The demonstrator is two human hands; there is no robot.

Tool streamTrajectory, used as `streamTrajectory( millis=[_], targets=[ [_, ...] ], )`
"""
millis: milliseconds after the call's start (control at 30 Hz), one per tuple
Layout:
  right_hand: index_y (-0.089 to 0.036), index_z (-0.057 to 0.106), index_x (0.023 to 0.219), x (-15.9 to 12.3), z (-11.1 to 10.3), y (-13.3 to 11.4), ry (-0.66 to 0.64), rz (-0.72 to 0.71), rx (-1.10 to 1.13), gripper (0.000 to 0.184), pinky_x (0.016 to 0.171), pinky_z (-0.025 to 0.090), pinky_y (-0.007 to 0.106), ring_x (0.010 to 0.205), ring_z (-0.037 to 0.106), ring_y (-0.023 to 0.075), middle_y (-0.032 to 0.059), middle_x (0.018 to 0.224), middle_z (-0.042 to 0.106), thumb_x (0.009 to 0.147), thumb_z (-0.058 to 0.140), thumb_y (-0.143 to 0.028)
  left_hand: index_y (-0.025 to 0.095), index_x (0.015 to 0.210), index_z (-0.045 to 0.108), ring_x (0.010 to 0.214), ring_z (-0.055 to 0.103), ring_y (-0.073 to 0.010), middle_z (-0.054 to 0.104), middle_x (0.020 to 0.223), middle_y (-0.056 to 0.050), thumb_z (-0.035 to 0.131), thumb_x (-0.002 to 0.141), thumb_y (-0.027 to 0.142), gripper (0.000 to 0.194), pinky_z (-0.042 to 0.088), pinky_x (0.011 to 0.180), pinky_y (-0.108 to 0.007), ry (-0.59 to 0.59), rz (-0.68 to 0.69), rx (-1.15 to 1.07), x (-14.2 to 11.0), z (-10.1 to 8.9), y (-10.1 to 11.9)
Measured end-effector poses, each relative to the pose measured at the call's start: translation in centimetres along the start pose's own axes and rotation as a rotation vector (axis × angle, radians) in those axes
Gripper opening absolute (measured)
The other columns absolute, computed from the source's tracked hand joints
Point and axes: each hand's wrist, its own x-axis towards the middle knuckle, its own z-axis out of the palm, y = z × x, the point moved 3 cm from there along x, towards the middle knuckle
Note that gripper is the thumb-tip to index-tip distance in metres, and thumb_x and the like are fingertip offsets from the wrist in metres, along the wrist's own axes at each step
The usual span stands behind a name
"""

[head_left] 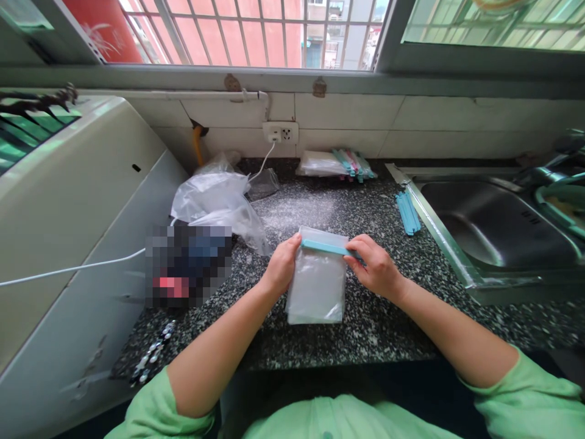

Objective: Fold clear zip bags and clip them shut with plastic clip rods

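A clear plastic bag [316, 289], perhaps a small stack of them, hangs flat in front of me above the speckled counter. Across its upper part lies a light blue bag sealing clip [323, 246]. My left hand [283, 262] grips the bag's left edge, its thumb by the clip's left end. At the other side my right hand [373, 265] pinches the clip's right end between thumb and fingers. Whether the clip is fastened over the plastic cannot be told.
Blue clips [407, 213] lie beside the steel sink [484, 225]. Against the wall are packed bags [322, 164] with blue and pink clips [354, 164]. Crumpled plastic [214, 195], a white cable [109, 262] and a blurred-out object [192, 262] sit at left.
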Motion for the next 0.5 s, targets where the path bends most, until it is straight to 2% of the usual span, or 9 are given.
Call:
streamTrajectory(
  millis=[300, 500],
  targets=[
    [-0.020, 0.048, 0.094, -0.04, -0.11, -0.17, 0.065, -0.047, 0.020, 0.011, 0.066, 0.051, 0.031, 0.076, 0.054, 0.0172, 0.0055, 0.081, 0.053, 0.084, 0.049, -0.015, 0.015, 0.058, 0.054, 0.057, 0.043, -0.0108, 0.053, 0.058, 0.002, 0.063, 0.066, 0.048, 0.035, 0.036, 0.056, -0.023, 0.038, 0.090, 0.037, -0.12, 0.17, 0.34],
    [-0.022, 0.048, 0.093, -0.02, -0.36, -0.22, 0.072, -0.065, 0.010, 0.013, 0.065, 0.051, 0.031, 0.076, 0.054, 0.0168, 0.0052, 0.082, 0.053, 0.083, 0.050, -0.014, 0.017, 0.057, 0.054, 0.055, 0.042, -0.0107, 0.052, 0.056, 0.003, 0.065, 0.064, 0.046, 0.032, 0.035, 0.054, -0.022, 0.021, 0.065, -0.013, -0.18, 0.31, 0.15]
  ],
)
